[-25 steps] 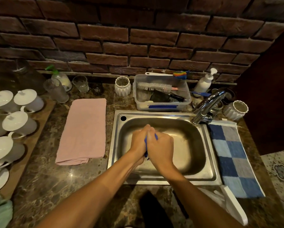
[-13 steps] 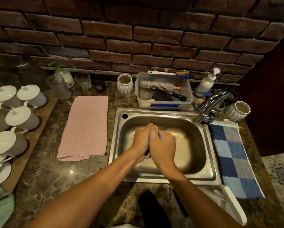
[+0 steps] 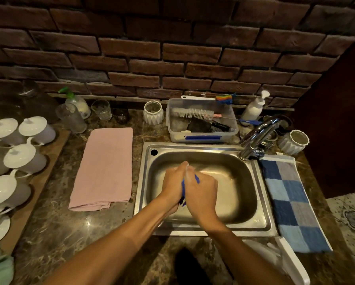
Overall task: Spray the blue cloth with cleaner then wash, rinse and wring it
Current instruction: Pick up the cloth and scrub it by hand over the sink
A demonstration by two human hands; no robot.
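Observation:
Over the steel sink (image 3: 261, 192) my left hand (image 3: 173, 183) and my right hand (image 3: 202, 192) are pressed together with the blue cloth (image 3: 183, 187) bunched between them. Only thin blue strips of the cloth show between the palms and at the fingertips; the rest is hidden. Both hands grip it with curled fingers, and a little foam shows near the fingertips. The spray bottle (image 3: 78, 102) with a green nozzle stands at the back left of the counter. The chrome tap (image 3: 258, 134) sits at the sink's back right corner, and I see no water running.
A pink towel (image 3: 103, 167) lies left of the sink and a blue checked towel (image 3: 291, 202) lies right of it. Behind the sink stands a clear tub (image 3: 201, 120) of brushes, with a white pump bottle (image 3: 255, 106) beside it. Lidded white cups (image 3: 24, 157) fill a board at the far left.
Both hands have stayed pressed around the cloth over the sink, shifting slightly against each other. The view has tilted a little.

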